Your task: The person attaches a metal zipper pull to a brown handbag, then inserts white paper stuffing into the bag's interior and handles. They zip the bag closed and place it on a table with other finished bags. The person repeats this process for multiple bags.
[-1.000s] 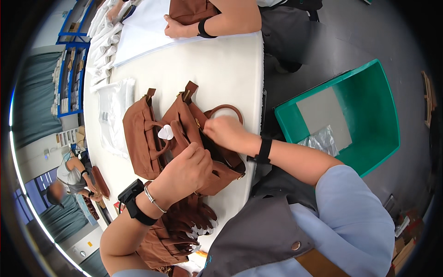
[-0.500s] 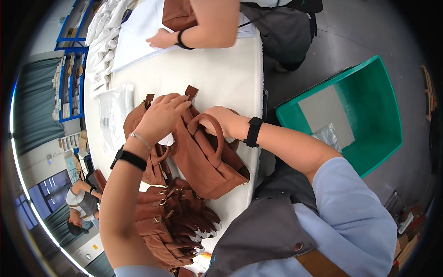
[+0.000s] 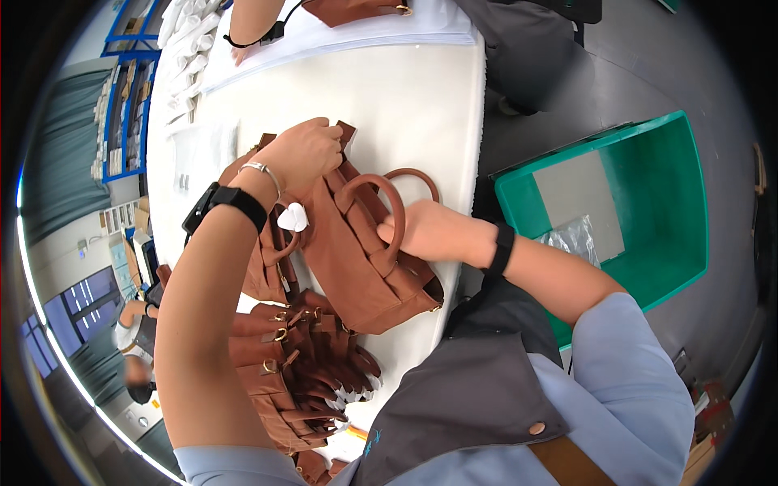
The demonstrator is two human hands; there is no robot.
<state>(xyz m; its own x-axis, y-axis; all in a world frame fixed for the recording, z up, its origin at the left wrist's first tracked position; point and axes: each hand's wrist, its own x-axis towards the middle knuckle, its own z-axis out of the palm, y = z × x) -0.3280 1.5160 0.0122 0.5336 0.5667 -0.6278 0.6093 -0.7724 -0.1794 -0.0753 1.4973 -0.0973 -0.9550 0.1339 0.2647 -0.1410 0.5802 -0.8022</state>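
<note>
Head view, only one we have. Since a second ago our left hand (image 3: 304, 154) has gone from low on the bag's front up to its far top edge; it's now closed over the strap tabs there. Half a second ago it was nearly there already, so the reach looks done. Our right hand (image 3: 429, 231) has barely shifted: it's clenched on the near side of the bag (image 3: 356, 259), fingers curled in at the base of the handle (image 3: 381, 202). Read: we've moved from pressing the front to gripping both ends, so the bag is now pinned and stretched between the hands on the table (image 3: 405, 105).

A white heart tag (image 3: 292, 217) hangs just under our left wrist, next to the black band (image 3: 227, 206). A second brown bag (image 3: 259, 267) lies under our left forearm, touching the first. A heap of brown straps with gold buckles (image 3: 284, 364) sits nearer our body, below the left arm. The green bin (image 3: 632, 211) stands on the floor beyond the right arm, with grey card and a clear plastic bag inside.

Hard to make out:
- Our left fingertips are hidden behind the tabs, so we can't tell what exactly they pinch.
- Right fingertips are buried in the bag fold.
- The second bag is mostly covered by our arm.
- A co-worker's forearm (image 3: 255, 20) at the far table edge is cut off by the frame.
- The rim is bent and dark; shelves to the left are blurred.
</note>
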